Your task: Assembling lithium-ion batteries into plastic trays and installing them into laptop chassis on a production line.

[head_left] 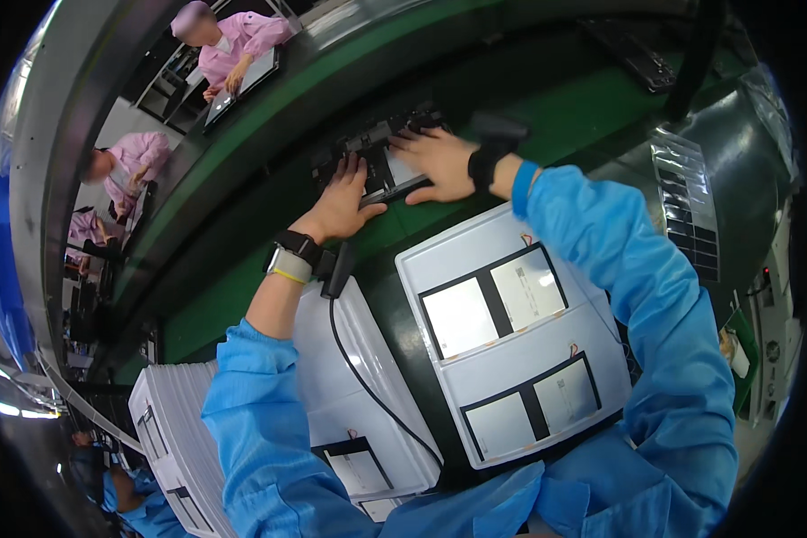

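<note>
My left hand (339, 204) lies flat on the left part of a black electronic device chassis (374, 137), its fingers stretched out. My right hand (439, 165) rests on the chassis's right part, also flat with fingers extended. Between the two hands shows a pale silver battery-like panel (403, 169) set in the chassis. The fingers cover much of the device, so its inner parts are hard to make out. Neither hand grips anything. Below the hands, a white plastic tray (407, 269) holds several flat silver battery packs (459, 316) with black edges and short red wires.
The chassis sits on a green conveyor belt (227, 269). A second white tray (309, 314) and a tray stack (175, 381) stand at the left. Black strips on a sheet (688, 206) lie at the right. Another dark chassis (632, 58) lies farther up. Pink-clothed co-workers (229, 49) work across the line.
</note>
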Action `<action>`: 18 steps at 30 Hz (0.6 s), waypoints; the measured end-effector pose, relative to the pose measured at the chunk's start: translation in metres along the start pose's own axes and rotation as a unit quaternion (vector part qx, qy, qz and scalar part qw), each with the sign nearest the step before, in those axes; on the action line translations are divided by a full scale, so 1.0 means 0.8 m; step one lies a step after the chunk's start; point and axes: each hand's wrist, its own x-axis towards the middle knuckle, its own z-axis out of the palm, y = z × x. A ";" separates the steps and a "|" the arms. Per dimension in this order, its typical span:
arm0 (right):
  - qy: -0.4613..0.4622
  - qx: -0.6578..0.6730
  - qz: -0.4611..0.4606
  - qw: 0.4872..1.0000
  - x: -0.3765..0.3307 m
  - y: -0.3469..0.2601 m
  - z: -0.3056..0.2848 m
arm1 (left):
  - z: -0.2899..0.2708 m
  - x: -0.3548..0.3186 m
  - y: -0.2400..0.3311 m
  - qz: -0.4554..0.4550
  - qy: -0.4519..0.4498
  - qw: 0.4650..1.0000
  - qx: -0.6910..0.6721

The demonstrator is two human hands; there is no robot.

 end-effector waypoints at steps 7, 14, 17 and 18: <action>-0.024 -0.005 0.053 0.998 -0.020 -0.013 -0.024 | 0.005 -0.013 -0.002 -0.040 0.008 0.999 0.015; 0.000 -0.023 0.063 0.998 -0.023 -0.016 0.013 | -0.054 -0.051 0.024 -0.013 0.002 0.998 -0.064; -0.067 -0.010 0.083 0.994 -0.007 -0.026 -0.016 | -0.138 -0.152 0.100 -0.002 0.061 0.992 -0.114; -0.037 -0.037 0.077 0.996 -0.012 -0.013 -0.006 | -0.161 -0.187 0.126 -0.014 0.055 0.989 -0.139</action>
